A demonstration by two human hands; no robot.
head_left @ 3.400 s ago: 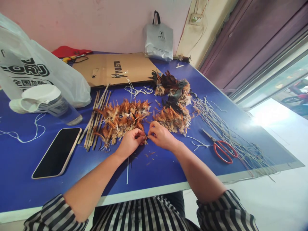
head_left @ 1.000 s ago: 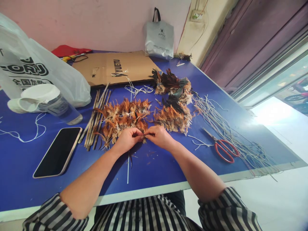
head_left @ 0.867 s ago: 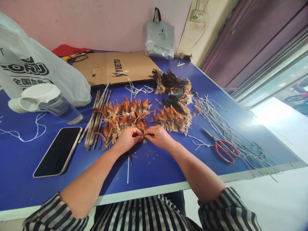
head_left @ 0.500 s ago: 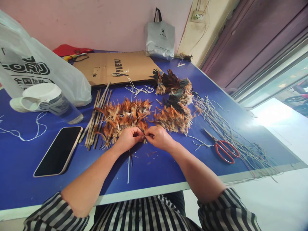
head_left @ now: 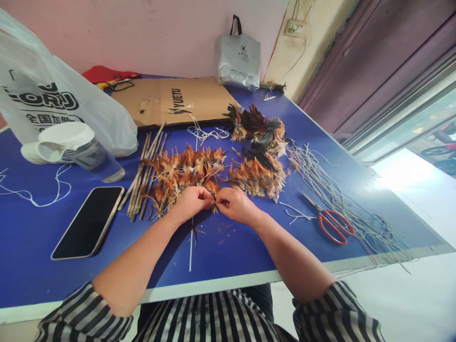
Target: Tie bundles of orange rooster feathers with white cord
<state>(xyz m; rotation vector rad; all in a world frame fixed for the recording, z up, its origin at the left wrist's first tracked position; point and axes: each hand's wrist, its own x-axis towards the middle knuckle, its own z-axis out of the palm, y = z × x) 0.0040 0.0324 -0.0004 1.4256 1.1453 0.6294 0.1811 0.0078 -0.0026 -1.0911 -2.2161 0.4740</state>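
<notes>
My left hand [head_left: 194, 203] and my right hand [head_left: 235, 204] meet at the near edge of a mat of orange-brown feather bunches [head_left: 188, 166]. Thumb and fingers of each hand are pinched together, their tips almost touching. Between them is a small dark bit of feather, mostly covered by the fingers; any string there is too small to make out. To the right lies a second pile of orange and grey feathers [head_left: 256, 178], just beyond my right hand. Darker, blackish feathers [head_left: 254, 121] are heaped behind that pile.
Thin sticks [head_left: 142, 178] and a phone [head_left: 87, 222] lie left of the feathers. A lidded plastic cup [head_left: 101, 159] stands by a white plastic bag [head_left: 89, 109]. Red-handled scissors [head_left: 335, 225] and long strings [head_left: 327, 180] lie right. Flattened cardboard [head_left: 149, 99] and a silver bag [head_left: 238, 61] are behind.
The view has shifted very slightly. Both hands keep their pinch at the same spot on the feathers, with barely any finger movement.
</notes>
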